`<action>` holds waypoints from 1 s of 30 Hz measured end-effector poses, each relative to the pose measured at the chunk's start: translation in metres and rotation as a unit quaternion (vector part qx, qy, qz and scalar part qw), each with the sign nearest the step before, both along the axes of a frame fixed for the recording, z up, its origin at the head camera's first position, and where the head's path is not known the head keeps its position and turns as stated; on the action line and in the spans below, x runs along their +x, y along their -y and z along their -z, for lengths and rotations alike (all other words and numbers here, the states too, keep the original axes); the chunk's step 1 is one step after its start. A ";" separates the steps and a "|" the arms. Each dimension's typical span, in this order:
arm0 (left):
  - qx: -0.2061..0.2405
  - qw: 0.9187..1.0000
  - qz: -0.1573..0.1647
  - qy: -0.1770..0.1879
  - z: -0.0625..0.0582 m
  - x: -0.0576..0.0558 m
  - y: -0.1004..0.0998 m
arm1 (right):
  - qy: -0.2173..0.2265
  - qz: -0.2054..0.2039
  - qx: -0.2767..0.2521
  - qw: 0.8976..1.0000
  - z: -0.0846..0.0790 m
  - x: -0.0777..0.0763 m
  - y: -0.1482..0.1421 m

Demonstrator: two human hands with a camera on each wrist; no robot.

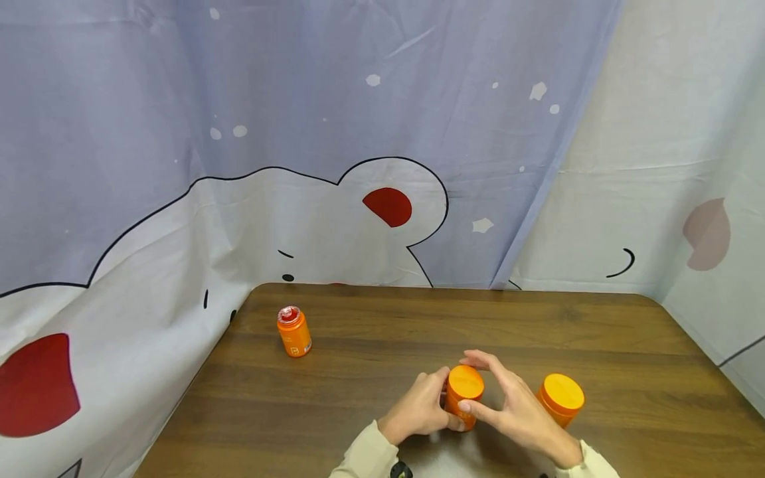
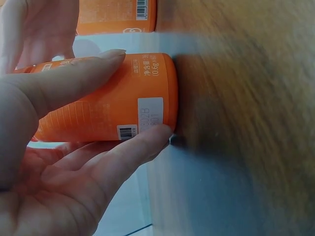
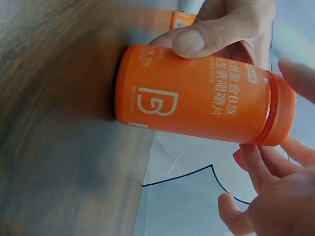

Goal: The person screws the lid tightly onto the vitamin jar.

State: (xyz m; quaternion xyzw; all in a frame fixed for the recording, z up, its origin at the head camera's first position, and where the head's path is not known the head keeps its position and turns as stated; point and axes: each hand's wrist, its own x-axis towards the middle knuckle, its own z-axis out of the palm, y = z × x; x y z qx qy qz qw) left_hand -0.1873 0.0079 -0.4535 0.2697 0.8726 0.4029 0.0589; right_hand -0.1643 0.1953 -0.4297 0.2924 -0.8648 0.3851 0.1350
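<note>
My left hand point(image 1: 421, 408) grips the lower body of an orange bottle point(image 1: 457, 415), which stands upright on the table with its orange cap point(image 1: 466, 381) on. Thumb and fingers lie on opposite sides of its label in the left wrist view. Around the cap, my right hand point(image 1: 516, 411) is spread, thumb in front and fingers behind. In the right wrist view its fingertips point(image 3: 251, 160) are close beside the cap; whether they touch it I cannot tell. A second capped orange bottle point(image 1: 562, 398) stands just right of my right hand, partly hidden by it.
Toward the table's left back stands another orange bottle point(image 1: 295, 335) with a red and whitish top, unlike the smooth orange caps. The brown wooden table point(image 1: 382, 325) ends at a printed curtain point(image 1: 311, 226) behind it and along its sides.
</note>
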 end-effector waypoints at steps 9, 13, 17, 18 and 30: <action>0.042 0.999 0.008 0.016 0.001 -0.001 -0.001 | -0.002 -0.014 -0.015 1.000 0.002 -0.001 -0.002; 0.064 0.998 -0.003 0.012 0.003 0.000 -0.003 | -0.014 0.012 -0.037 0.999 0.000 0.002 0.003; 0.063 0.998 -0.023 0.005 0.002 0.002 -0.004 | -0.023 0.033 -0.058 0.998 -0.012 0.010 0.012; 0.062 0.998 -0.028 0.007 0.001 0.002 -0.005 | -0.022 0.036 -0.061 0.997 -0.015 0.012 0.013; 0.039 0.997 -0.059 -0.001 -0.001 0.003 -0.007 | -0.022 0.061 -0.050 0.997 0.004 0.002 0.010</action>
